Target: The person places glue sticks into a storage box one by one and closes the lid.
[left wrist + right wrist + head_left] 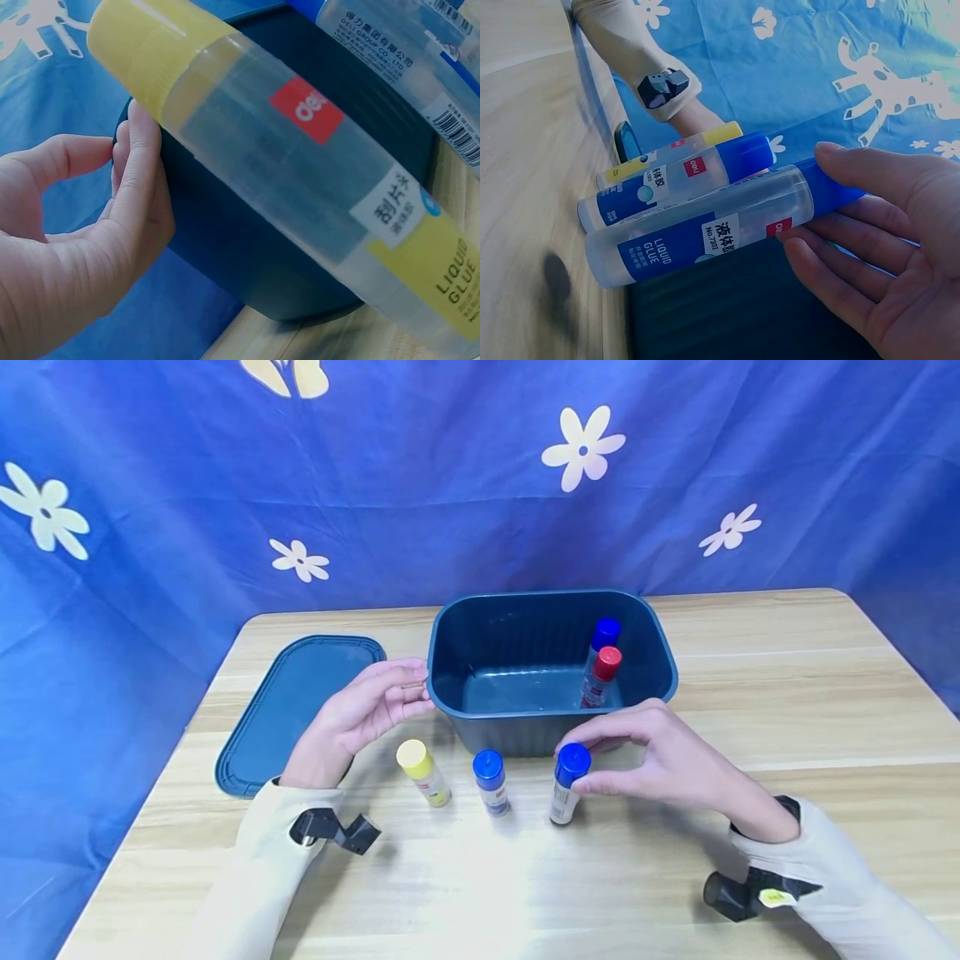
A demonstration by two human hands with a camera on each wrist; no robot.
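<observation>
My right hand [645, 752] pinches the blue cap of a clear liquid glue bottle [705, 232] between thumb and fingers. This bottle is upright in front of the dark teal plastic box [517, 727]; whether its base touches the table I cannot tell. My left hand [375, 702] grips the box's left rim, thumb at the edge and fingers against the outer wall. Another blue-capped glue bottle [491, 785] and a yellow-capped glue bottle [427, 774] stand between the hands. Inside the box, at its right end, are a red-capped bottle [602, 675] and a blue-capped bottle [605, 633].
A matching teal lid [300, 710] lies flat on the wooden table [787, 693], left of the box. Behind the table hangs a blue cloth [450, 468] with white flowers. Wrist cameras are strapped on both sleeves.
</observation>
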